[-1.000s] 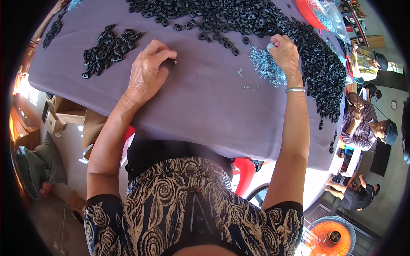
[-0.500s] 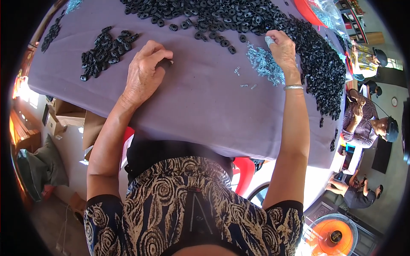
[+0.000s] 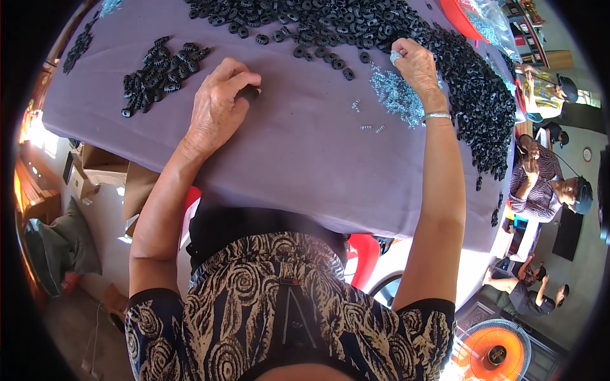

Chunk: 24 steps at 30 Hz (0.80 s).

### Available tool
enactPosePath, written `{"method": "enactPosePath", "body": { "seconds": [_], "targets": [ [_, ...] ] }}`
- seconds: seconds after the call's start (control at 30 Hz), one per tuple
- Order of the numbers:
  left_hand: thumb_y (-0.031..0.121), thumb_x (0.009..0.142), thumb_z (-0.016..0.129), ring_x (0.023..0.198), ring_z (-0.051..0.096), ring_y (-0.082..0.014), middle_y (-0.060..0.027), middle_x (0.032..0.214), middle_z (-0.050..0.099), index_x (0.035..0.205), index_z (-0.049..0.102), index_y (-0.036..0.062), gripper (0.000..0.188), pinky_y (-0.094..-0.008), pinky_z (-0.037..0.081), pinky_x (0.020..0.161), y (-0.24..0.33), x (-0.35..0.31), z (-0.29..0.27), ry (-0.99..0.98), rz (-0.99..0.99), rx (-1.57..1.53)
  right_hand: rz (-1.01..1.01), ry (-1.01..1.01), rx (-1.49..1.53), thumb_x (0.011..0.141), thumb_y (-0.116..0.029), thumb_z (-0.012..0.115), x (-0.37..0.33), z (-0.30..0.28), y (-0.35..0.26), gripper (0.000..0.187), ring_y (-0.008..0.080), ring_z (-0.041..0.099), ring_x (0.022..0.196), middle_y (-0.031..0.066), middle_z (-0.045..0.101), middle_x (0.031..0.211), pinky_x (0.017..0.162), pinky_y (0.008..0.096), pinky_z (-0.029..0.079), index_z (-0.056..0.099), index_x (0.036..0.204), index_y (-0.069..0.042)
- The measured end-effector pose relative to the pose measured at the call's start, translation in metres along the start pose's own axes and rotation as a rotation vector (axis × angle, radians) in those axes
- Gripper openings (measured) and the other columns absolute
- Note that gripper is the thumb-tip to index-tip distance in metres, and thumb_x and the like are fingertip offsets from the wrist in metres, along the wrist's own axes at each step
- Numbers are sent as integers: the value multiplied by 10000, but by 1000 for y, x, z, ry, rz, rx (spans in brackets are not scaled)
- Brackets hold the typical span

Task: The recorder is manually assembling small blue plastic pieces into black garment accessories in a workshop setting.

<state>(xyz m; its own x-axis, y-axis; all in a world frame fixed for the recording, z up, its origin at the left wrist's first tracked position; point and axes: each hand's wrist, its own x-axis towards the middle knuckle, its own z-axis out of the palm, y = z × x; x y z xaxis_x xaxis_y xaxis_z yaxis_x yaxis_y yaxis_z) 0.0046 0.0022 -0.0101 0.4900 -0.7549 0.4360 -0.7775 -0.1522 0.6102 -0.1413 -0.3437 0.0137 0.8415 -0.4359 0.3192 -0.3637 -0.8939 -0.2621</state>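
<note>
My left hand point(image 3: 218, 106) is raised over the grey-purple tablecloth, its fingers curled round a small black plastic part point(image 3: 250, 93). At the edge of the large pile of black ring-like plastic parts point(image 3: 346, 28), my right hand point(image 3: 417, 70) has its fingers pinched together. One of its digits carries a pale wrapping point(image 3: 396, 57). Whatever the right fingertips grip is too small or hidden to make out. Small light-blue coil springs point(image 3: 391, 92) lie scattered just below and left of that hand. A looser group of black parts point(image 3: 159, 71) sits to the left.
A red basin point(image 3: 462, 22) and a clear plastic bag point(image 3: 494, 32) stand at the far right. Black parts also run down the table's right side. Cardboard boxes point(image 3: 101, 168) are on the floor at left; an orange fan point(image 3: 492, 352) is lower right. Other people sit beyond the table.
My right hand has shifted slightly up and left, toward the edge of the black pile. The left hand stays nearly in place, still round the black part.
</note>
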Motion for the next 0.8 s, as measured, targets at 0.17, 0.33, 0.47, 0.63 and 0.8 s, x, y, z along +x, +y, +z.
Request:
{"method": "enactPosePath", "body": {
  "seconds": [0.17, 0.33, 0.47, 0.63, 0.8],
  "targets": [
    [-129, 604, 512, 850, 570, -293, -82, 935, 551, 911, 616, 58, 374, -363, 478, 728, -1, 0, 1, 22, 2, -20, -60, 7, -102, 694, -71, 614, -6, -18, -6, 67, 310, 603, 726, 82, 616, 774, 642, 394, 481, 611, 761, -69],
    [-127, 609, 515, 843, 572, -292, -82, 931, 551, 904, 617, 58, 363, -361, 479, 724, 0, 0, 0, 16, 0, -5, -1, 45, -30, 706, -58, 625, -16, -23, -4, 106, 290, 606, 722, 82, 616, 782, 655, 383, 486, 637, 809, -81],
    [-127, 613, 518, 845, 573, -291, -81, 931, 551, 904, 615, 62, 361, -361, 479, 722, 0, 1, 0, 15, 11, -4, -70, 16, 18, 743, -82, 642, -13, -18, -6, 116, 276, 611, 741, 74, 612, 808, 676, 379, 491, 642, 859, -92],
    [-157, 625, 465, 875, 584, -280, -94, 927, 544, 930, 595, 37, 385, -323, 472, 762, 0, 0, 0, 8, 10, -7, -142, -42, -141, 733, -83, 626, -11, -18, -11, 82, 312, 613, 788, 91, 618, 801, 701, 393, 497, 617, 812, -65],
    [-160, 621, 463, 876, 584, -280, -93, 927, 545, 929, 593, 37, 388, -323, 472, 760, -1, -1, 0, 13, 8, -6, -59, -32, -179, 702, -79, 637, -19, -30, 0, 108, 310, 614, 762, 104, 616, 792, 692, 388, 496, 620, 808, -71]
  ]
}}
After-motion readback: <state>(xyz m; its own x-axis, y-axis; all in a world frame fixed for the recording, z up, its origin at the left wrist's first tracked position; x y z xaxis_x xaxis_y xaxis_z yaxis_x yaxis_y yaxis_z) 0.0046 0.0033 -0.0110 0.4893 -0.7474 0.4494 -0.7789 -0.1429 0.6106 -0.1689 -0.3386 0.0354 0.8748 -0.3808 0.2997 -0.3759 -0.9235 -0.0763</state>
